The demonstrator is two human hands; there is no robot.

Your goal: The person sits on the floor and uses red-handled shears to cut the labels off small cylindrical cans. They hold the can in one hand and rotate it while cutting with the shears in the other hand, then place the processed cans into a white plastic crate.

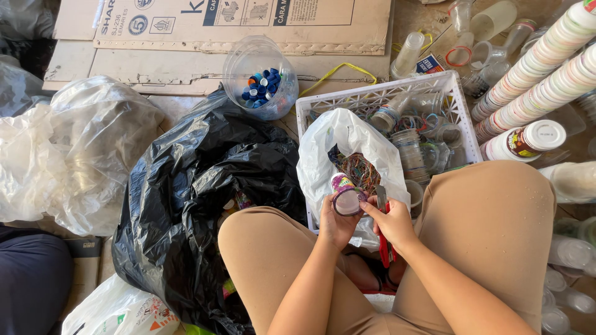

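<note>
My left hand [334,224] grips a small clear plastic cup [345,195] with a purple rim and printed label, its mouth turned toward me. My right hand [392,222] holds a red-handled cutter [385,243] whose grey blade points up beside the cup's rim. Both hands hover between my knees, just in front of a white plastic bag [332,139] holding several coloured rim rings. The bag rests in a white plastic crate [372,94] with clear cups.
A black rubbish bag [186,186] with cups lies open at my left knee. A clear tub of blue bottle caps [261,80] stands behind it. Long stacks of cups [540,74] lie at the right, clear bags [81,155] at the left, flattened cardboard [205,37] beyond.
</note>
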